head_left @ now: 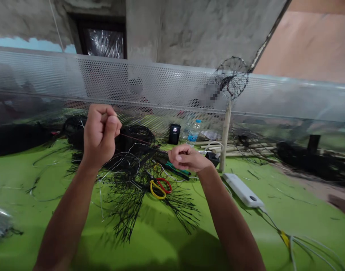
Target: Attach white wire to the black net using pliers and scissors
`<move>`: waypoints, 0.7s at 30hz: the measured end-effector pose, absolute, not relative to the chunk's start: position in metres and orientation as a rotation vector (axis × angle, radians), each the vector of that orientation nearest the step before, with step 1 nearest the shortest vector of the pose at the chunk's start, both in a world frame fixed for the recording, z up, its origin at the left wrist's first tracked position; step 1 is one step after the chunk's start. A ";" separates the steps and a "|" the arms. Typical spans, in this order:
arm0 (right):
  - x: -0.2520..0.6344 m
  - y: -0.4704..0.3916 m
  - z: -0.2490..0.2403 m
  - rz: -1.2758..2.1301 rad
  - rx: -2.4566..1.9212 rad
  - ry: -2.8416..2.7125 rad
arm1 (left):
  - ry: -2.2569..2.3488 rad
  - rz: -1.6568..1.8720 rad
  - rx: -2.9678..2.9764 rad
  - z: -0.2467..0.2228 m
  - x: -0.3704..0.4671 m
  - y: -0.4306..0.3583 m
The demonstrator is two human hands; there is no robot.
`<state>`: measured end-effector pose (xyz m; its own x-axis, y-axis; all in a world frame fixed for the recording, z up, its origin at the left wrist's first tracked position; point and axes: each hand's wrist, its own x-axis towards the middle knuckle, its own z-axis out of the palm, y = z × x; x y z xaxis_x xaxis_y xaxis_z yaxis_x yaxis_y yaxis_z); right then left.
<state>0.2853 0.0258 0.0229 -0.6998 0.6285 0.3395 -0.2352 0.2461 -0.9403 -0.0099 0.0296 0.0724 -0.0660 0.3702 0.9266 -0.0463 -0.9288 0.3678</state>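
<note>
Green tabletop (167,241), netting heap (127,188). I log left hand (100,135) and right hand (186,158) pinched shut on thin thread (138,140): light, limp, slippery; grip near ends.

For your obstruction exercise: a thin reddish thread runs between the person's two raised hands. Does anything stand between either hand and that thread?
Nothing visible does. The left hand pinches one end of the thread in a closed grip, and the right hand closes on the other. The thread spans the air above the black netting and scissors, which lie lower on the green table.
</note>
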 end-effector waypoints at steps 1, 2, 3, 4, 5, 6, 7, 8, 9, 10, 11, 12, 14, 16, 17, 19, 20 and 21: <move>0.289 0.025 0.024 1.523 -0.361 -1.806 | 0.349 2.085 1.923 0.073 -0.011 0.030; 0.292 0.025 0.026 1.509 -0.359 -1.807 | 0.348 2.082 1.922 0.073 -0.013 0.030; 0.296 0.024 0.027 1.500 -0.357 -1.812 | 0.354 2.081 1.927 0.073 -0.014 0.031; 0.299 0.024 0.029 1.493 -0.357 -1.821 | 0.371 2.091 1.941 0.073 -0.016 0.032; 0.303 0.023 0.031 1.488 -0.361 -1.833 | 0.398 2.107 1.967 0.072 -0.018 0.033; 0.306 0.023 0.032 1.484 -0.369 -1.848 | 0.435 2.131 2.005 0.071 -0.020 0.035; 0.310 0.023 0.033 1.480 -0.379 -1.863 | 0.485 2.161 2.059 0.069 -0.022 0.038; 0.313 0.023 0.034 1.475 -0.391 -1.879 | 0.547 2.192 2.122 0.067 -0.024 0.040; 0.317 0.023 0.034 1.469 -0.404 -1.893 | 0.612 2.217 2.186 0.064 -0.026 0.043; 0.319 0.024 0.035 1.461 -0.419 -1.902 | 0.671 2.234 2.238 0.061 -0.027 0.046; 0.321 0.024 0.035 1.452 -0.439 -1.907 | 0.722 2.242 2.278 0.059 -0.027 0.050; 0.323 0.025 0.034 1.443 -0.464 -1.907 | 0.756 2.239 2.310 0.056 -0.027 0.052; 0.325 0.025 0.034 1.431 -0.528 -1.903 | 0.783 2.187 2.374 0.053 -0.026 0.058; 0.327 0.025 0.033 1.431 -0.591 -1.903 | 0.803 2.121 2.453 0.050 -0.026 0.064; 0.329 0.026 0.033 1.431 -0.619 -1.904 | 0.808 2.097 2.489 0.049 -0.026 0.067; 0.333 0.026 0.034 1.423 -0.661 -1.901 | 0.818 2.090 2.520 0.048 -0.030 0.073; 0.335 0.026 0.034 1.416 -0.677 -1.896 | 0.818 2.113 2.514 0.048 -0.033 0.076; 0.337 0.026 0.034 1.409 -0.690 -1.890 | 0.815 2.148 2.501 0.047 -0.036 0.079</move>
<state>0.3366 0.0257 0.0342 -0.6341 0.7466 0.2013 0.0202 0.2762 -0.9609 -0.0363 0.0793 0.0473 0.0997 0.1886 0.9770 0.5070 -0.8545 0.1133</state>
